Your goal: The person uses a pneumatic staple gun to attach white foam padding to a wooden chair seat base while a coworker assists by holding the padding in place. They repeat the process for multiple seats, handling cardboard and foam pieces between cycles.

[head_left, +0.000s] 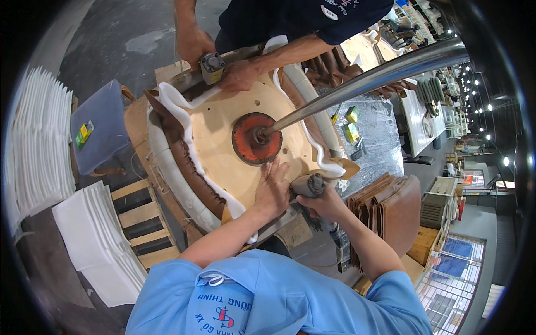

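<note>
A plywood seat board (218, 128) lies before me, bordered by brown leather (187, 162) and white padding (181, 120). A red round plate (243, 142) at the end of a metal rod (357, 84) presses on its middle. My left hand (272, 188) rests flat on the near part of the board, fingers stretched toward the plate. In my right hand (325, 204) is a grey staple gun (307, 187), held at the near right edge of the board; its nose is hidden. Across from me, a co-worker's hand (196, 47) grips another staple gun (211, 68) at the far edge.
Stacked brown leather pieces (391, 209) stand to the right. Beyond them is a plastic-covered table (379, 134) with small green-yellow boxes (351, 133). On the left are white foam sheets (100, 240), a wooden pallet (142, 218) and a blue-covered stool (97, 125).
</note>
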Demonstrator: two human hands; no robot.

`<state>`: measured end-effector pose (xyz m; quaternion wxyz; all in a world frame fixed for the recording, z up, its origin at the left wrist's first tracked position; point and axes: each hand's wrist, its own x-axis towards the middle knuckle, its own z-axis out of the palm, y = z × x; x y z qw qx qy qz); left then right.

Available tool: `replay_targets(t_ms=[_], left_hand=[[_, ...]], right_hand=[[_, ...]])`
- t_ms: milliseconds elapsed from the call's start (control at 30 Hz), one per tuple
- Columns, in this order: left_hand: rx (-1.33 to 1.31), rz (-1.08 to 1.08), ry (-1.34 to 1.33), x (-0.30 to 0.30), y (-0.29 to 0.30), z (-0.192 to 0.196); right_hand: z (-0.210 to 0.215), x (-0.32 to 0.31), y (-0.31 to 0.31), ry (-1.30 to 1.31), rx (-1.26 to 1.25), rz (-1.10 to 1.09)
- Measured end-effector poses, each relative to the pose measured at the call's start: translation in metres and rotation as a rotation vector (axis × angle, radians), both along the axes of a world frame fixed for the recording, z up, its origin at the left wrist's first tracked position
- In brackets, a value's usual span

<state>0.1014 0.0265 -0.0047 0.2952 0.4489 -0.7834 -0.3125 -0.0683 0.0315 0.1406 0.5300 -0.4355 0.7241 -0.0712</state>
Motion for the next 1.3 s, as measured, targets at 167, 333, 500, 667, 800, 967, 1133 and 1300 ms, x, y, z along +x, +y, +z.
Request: replay_targets(t_ms=[167, 333, 500, 667, 800, 967, 1133, 1300], left_hand=[[-0.038, -0.041, -0.004, 0.010, -0.005, -0.003], [-0.027, -0.058, -0.006, 0.019, 0.003, 0.003], [0.053, -0.045, -0.016, 0.018, 0.003, 0.006], [-0.008, -0.005, 0.053, 0.018, 0.008, 0.001], [0.015, -0.024, 0.028, 0.018, 0.005, 0.003], [0.096, -0.096, -0.005, 0.032, -0.005, 0.004], [0.037, -0.053, 0.072, 0.032, -0.002, 0.003], [0.025, -0.032, 0.073, 0.032, 0.001, 0.002]], right_hand=[[0.000, 0.007, -0.005, 0.080, -0.005, 0.022], [-0.002, -0.001, 0.005, 0.005, -0.041, -0.043], [0.001, 0.006, 0.017, -0.021, -0.034, -0.028], [0.000, 0.012, 0.016, -0.046, -0.023, -0.009], [-0.003, 0.018, 0.011, 0.022, -0.013, -0.017], [0.006, 0.029, 0.005, 0.138, 0.031, -0.044], [-0.001, 0.019, 0.021, 0.032, -0.004, -0.103], [-0.006, 0.023, 0.027, -0.027, 0.023, -0.093]])
